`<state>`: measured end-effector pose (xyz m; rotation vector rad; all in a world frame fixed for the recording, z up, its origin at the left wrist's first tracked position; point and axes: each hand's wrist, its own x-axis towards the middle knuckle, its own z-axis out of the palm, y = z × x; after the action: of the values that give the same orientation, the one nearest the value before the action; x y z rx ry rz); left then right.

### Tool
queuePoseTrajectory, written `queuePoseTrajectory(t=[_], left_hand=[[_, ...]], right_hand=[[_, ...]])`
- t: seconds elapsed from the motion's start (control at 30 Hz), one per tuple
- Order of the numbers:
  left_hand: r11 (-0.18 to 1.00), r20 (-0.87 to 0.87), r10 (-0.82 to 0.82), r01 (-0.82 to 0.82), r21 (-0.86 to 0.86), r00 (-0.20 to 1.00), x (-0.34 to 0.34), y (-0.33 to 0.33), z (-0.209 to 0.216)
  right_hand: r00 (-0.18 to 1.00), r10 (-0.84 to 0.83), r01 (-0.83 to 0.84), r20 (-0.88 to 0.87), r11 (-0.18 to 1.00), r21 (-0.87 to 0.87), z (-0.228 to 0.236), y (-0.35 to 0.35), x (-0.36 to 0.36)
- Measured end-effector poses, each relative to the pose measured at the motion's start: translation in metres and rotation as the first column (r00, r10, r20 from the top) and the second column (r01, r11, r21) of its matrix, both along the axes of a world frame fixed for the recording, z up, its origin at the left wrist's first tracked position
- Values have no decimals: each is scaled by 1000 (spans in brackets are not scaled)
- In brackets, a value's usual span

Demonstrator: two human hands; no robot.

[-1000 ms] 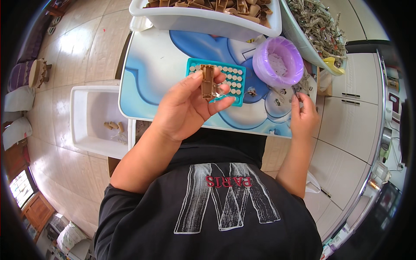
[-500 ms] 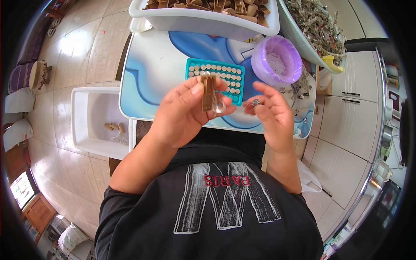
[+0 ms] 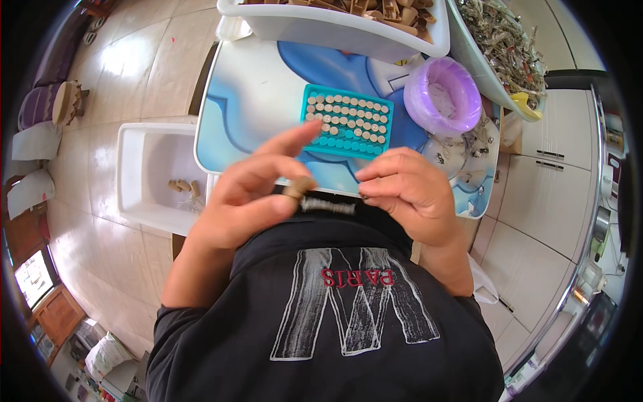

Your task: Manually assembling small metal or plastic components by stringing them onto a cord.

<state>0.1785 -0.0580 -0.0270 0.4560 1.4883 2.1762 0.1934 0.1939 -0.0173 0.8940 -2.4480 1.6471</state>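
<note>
Low over the near table edge, my left hand [image 3: 241, 191] grips a brown plastic piece [image 3: 299, 187] between thumb and fingers, its index finger raised. From that piece a whitish, ridged strip [image 3: 328, 206] sticks out toward the right, smeared by motion. My right hand [image 3: 418, 194] is closed in a pinch close to the strip's other end. Something small and dark [image 3: 364, 197] shows at its fingertips, too small to name. Beyond both hands lies a teal tray [image 3: 348, 91] with rows of small round beige discs [image 3: 353, 111].
A purple bowl [image 3: 410, 100] with white bits stands right of the tray. Behind are a white tub [image 3: 335, 39] of brown pieces and a bin [image 3: 479, 63] heaped with metal parts. Loose metal parts [image 3: 475, 147] lie at the right. A white basin [image 3: 127, 167] sits left of the table.
Both hands have come down toward my body. The brown piece has turned from upright to pointing sideways, and the whitish strip now shows. The right fingers have drawn together. The view has shifted slightly.
</note>
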Motion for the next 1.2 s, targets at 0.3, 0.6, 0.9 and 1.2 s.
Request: queuePoseTrajectory(t=[0.3,0.6,0.9,1.2], left_hand=[[977,328,-200,162,140,923,9,27,2],[997,197,-80,76,25,977,9,37,-7],[863,-752,-162,-277,-422,640,9,46,-3],[843,-790,-260,-268,-466,556,9,45,-6]], right_hand=[[978,-100,125,182,983,-133,-13,-16,6],[923,-277,326,267,931,-161,-20,-19,13],[881,-469,453,58,874,175,-6,-23,16],[877,-469,455,106,880,138,-13,-27,17]])
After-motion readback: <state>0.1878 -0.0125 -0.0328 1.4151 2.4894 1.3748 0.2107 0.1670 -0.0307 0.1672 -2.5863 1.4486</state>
